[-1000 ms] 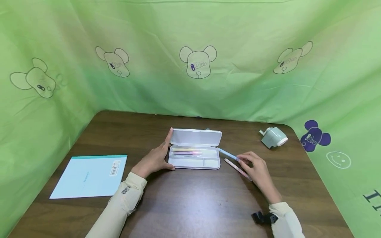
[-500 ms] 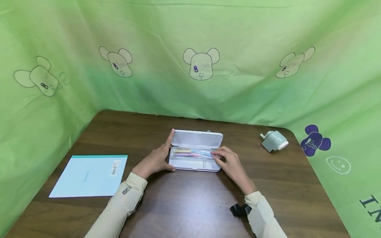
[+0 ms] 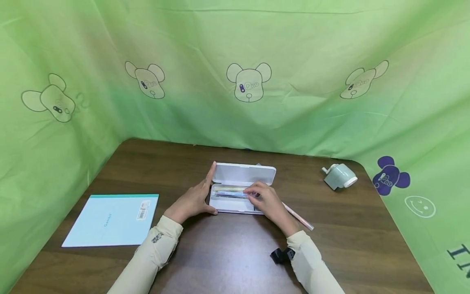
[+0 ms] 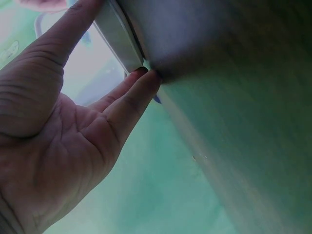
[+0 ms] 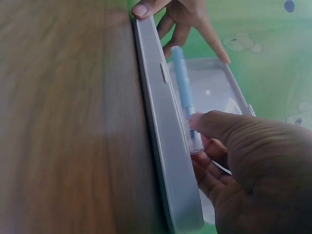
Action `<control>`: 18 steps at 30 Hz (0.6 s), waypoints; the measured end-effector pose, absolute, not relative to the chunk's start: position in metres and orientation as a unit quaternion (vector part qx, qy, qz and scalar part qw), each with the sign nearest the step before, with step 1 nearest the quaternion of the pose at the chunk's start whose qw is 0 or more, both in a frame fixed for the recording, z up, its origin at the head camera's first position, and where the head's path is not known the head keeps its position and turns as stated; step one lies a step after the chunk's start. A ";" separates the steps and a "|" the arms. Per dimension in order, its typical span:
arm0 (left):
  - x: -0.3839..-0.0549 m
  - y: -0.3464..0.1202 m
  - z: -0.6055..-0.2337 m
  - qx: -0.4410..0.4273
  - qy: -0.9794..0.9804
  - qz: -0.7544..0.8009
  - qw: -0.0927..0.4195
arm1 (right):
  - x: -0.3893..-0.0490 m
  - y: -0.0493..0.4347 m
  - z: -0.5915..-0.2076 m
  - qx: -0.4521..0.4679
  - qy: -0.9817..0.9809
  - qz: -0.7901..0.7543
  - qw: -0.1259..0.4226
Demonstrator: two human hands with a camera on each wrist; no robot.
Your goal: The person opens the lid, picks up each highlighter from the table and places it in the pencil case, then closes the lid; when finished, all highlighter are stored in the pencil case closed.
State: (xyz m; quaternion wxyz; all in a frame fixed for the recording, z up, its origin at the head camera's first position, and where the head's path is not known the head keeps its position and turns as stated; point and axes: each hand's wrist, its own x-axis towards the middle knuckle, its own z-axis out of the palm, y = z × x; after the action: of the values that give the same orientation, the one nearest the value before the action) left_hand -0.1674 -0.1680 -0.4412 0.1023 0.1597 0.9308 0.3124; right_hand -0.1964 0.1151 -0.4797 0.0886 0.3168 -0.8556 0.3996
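Note:
A white pencil case [image 3: 235,211] lies on the table with its lid [image 3: 244,173] raised at the back. My left hand [image 3: 192,200] braces its left side, thumb on the front corner and straight index finger against the lid. In the left wrist view, fingertips [image 4: 148,78] touch the case's edge. My right hand [image 3: 268,202] is over the case's right part and pinches a light blue pen [image 5: 183,80] by its clear end between thumb and fingers. A yellowish pen [image 3: 228,188] shows in the rear compartment behind the blue one. My right hand hides part of the compartments.
A pink patterned pen [image 3: 299,216] lies on the table to the right of the case. A pale green hand-crank sharpener [image 3: 339,176] stands at the back right. On the left lies a light blue notebook [image 3: 110,220]. Green curtain [image 3: 191,102] surrounds the table's back and sides.
My right hand has carried the blue pen leftward from beside the case into the space over its rear compartment. My left hand has stayed at the case's left side.

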 end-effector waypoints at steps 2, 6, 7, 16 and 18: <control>-0.167 -0.168 -0.441 0.159 0.930 0.314 0.104 | -0.196 0.111 -0.480 0.320 -0.858 0.390 0.093; -0.168 -0.169 -0.441 0.157 0.931 0.312 0.105 | -0.194 0.113 -0.478 0.319 -0.866 0.366 0.115; -0.169 -0.169 -0.441 0.157 0.931 0.311 0.104 | -0.192 0.116 -0.478 0.318 -0.867 0.363 0.123; -0.169 -0.168 -0.441 0.162 0.933 0.305 0.104 | -0.165 0.188 -0.479 0.247 -0.901 0.327 0.139; -0.169 -0.169 -0.440 0.162 0.932 0.307 0.105 | -0.157 0.205 -0.478 0.227 -0.911 0.321 0.129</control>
State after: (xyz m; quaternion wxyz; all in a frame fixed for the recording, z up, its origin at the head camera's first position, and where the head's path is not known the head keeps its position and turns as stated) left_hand -0.1689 -0.1689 -0.4404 0.1052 0.1617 0.9321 0.3065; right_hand -0.1574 0.2055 -0.4784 0.1286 0.2268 -0.9105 0.3209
